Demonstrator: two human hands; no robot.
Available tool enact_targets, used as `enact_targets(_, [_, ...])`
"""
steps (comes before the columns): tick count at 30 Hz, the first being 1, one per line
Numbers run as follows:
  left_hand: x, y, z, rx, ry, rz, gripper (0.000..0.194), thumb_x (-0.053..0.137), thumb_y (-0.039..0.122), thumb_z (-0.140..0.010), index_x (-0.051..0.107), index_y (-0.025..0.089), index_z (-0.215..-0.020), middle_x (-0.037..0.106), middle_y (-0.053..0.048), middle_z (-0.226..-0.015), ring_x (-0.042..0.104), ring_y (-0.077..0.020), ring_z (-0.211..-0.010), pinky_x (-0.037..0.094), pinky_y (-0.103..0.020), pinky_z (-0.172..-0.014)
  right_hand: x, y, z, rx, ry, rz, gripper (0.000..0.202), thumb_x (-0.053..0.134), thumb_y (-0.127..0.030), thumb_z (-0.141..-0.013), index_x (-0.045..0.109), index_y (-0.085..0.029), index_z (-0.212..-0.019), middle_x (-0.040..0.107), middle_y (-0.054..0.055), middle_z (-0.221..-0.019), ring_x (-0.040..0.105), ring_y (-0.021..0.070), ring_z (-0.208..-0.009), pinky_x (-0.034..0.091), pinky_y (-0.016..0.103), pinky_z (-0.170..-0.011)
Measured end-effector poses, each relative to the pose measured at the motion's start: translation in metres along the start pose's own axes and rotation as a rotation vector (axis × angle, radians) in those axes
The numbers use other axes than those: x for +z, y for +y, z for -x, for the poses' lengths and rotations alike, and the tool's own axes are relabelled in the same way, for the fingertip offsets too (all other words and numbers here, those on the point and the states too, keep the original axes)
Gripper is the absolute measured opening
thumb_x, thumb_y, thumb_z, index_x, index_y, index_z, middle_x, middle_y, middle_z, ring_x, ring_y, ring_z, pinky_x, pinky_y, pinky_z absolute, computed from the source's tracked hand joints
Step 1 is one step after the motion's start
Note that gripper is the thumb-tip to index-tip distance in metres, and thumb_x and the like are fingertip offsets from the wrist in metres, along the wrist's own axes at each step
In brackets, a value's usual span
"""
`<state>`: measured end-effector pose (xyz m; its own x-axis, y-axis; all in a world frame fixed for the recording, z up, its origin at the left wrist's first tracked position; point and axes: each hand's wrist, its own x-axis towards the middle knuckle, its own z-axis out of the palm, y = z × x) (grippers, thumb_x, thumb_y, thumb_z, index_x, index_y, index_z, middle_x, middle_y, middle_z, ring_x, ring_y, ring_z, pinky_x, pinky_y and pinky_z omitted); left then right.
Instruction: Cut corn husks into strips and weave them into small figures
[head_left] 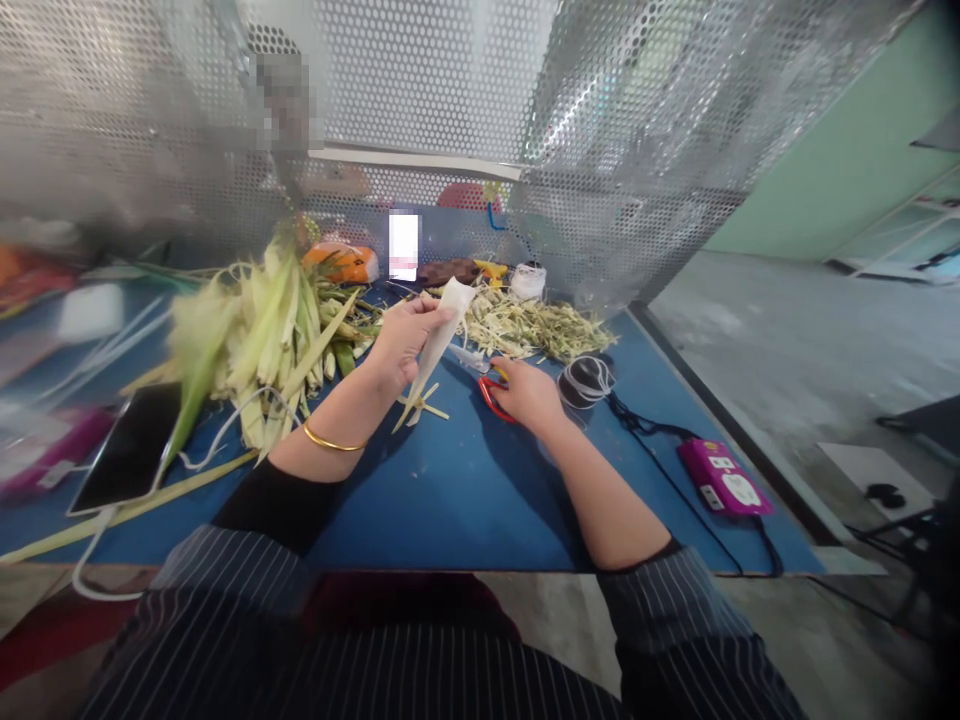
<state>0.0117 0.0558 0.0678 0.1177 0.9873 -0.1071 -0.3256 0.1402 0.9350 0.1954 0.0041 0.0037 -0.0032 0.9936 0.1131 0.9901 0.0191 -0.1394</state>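
Note:
My left hand (399,338) pinches a pale, flat corn husk strip (436,345) and holds it up above the table, its lower end narrowing toward me. My right hand (531,395) is closed on scissors (493,398) with red and yellow handles. Their blades point up and left toward the strip, slightly apart from it as far as I can see. Below the strip, a small crossed piece of narrow husk strips (426,404) lies on the blue table (450,500). To the left of my left hand is a large heap of green and pale husks (277,330).
Husk scraps (544,328) lie along the back by a perforated metal screen (427,90). A coil of white cord (586,380) sits right of my right hand, and a purple power strip (724,477) with black cable lies near the right edge. A phone (129,450) lies left.

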Motion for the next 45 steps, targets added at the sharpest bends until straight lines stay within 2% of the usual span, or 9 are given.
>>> enact_targets(5, [0.007,-0.014,0.002,-0.002,-0.002,0.043,0.012,0.07,0.013,-0.069,0.059,0.014,-0.073,0.06,0.001,-0.063,0.055,-0.0092,-0.055,0.044,-0.024,-0.056,-0.001,0.0,0.0,-0.032,0.01,-0.091,0.028,0.055,-0.034,-0.084,0.068,-0.019,-0.105,0.066,0.012,-0.105,0.064,0.0234,-0.089,0.045,0.032,-0.079])
enact_targets(8, [0.014,-0.024,0.009,0.049,0.015,0.06,0.014,0.071,0.015,-0.066,0.056,0.015,-0.069,0.058,0.003,-0.059,0.053,-0.0077,-0.051,0.043,-0.022,-0.054,-0.01,-0.007,0.004,-0.03,0.175,-0.618,0.03,0.056,-0.043,-0.084,0.067,-0.019,-0.1,0.069,0.008,-0.096,0.063,0.0209,-0.086,0.047,0.033,-0.079])
enact_targets(11, [0.022,-0.036,0.017,0.046,0.014,0.061,0.017,0.072,0.017,-0.063,0.056,0.015,-0.068,0.058,0.004,-0.057,0.052,-0.0079,-0.049,0.043,-0.022,-0.051,-0.015,-0.02,0.009,-0.036,0.147,-1.233,0.035,0.065,-0.049,-0.076,0.061,-0.02,-0.094,0.068,0.003,-0.083,0.063,0.0178,-0.077,0.049,0.032,-0.075])
enact_targets(13, [0.025,-0.042,0.021,0.004,-0.012,0.054,0.018,0.073,0.016,-0.061,0.057,0.014,-0.067,0.058,0.003,-0.057,0.052,-0.0079,-0.049,0.042,-0.021,-0.05,-0.014,-0.028,0.013,-0.014,0.137,-1.403,0.037,0.075,-0.044,-0.065,0.059,-0.02,-0.089,0.066,0.0,-0.078,0.061,0.0156,-0.072,0.049,0.031,-0.071])
enact_targets(19, [0.024,-0.042,0.021,-0.138,-0.103,0.054,0.019,0.076,0.021,-0.063,0.059,0.014,-0.068,0.06,0.002,-0.06,0.054,-0.008,-0.052,0.044,-0.02,-0.051,-0.009,-0.031,0.014,0.117,0.176,-1.539,0.022,0.074,-0.037,-0.067,0.063,-0.019,-0.071,0.059,-0.004,-0.065,0.049,0.0102,-0.059,0.044,0.026,-0.061])
enact_targets(24, [0.022,-0.041,0.019,-0.137,-0.162,0.051,0.026,0.076,0.034,-0.069,0.062,0.013,-0.072,0.063,-0.001,-0.067,0.058,-0.0099,-0.059,0.047,-0.022,-0.056,-0.011,-0.027,0.012,0.165,0.222,-1.625,0.022,0.075,-0.037,-0.066,0.062,-0.019,-0.068,0.056,-0.005,-0.061,0.047,0.0096,-0.056,0.041,0.025,-0.056])
enact_targets(28, [0.022,-0.049,0.018,-0.111,-0.193,0.003,0.024,0.077,0.03,-0.067,0.062,0.013,-0.071,0.062,0.0,-0.066,0.058,-0.0096,-0.059,0.047,-0.022,-0.057,-0.008,-0.027,0.011,0.138,0.292,-1.617,0.021,0.075,-0.036,-0.068,0.063,-0.019,-0.07,0.058,-0.004,-0.065,0.048,0.0093,-0.059,0.041,0.024,-0.058])
enact_targets(35, [0.024,-0.052,0.021,-0.055,-0.221,-0.072,0.022,0.075,0.03,-0.069,0.062,0.013,-0.068,0.061,0.002,-0.063,0.055,-0.0088,-0.058,0.046,-0.023,-0.06,-0.008,-0.024,0.01,0.197,0.124,-1.772,0.027,0.079,-0.039,-0.062,0.06,-0.02,-0.069,0.059,-0.005,-0.063,0.05,0.0104,-0.056,0.043,0.026,-0.055])
enact_targets(45, [0.023,-0.052,0.016,-0.141,-0.302,-0.098,0.015,0.067,0.025,-0.078,0.063,0.012,-0.07,0.063,0.0,-0.063,0.055,-0.0083,-0.056,0.044,-0.022,-0.06,-0.002,-0.023,0.005,0.132,0.025,-1.965,0.022,0.08,-0.03,-0.061,0.066,-0.02,-0.074,0.066,-0.002,-0.066,0.057,0.0126,-0.059,0.047,0.028,-0.063])
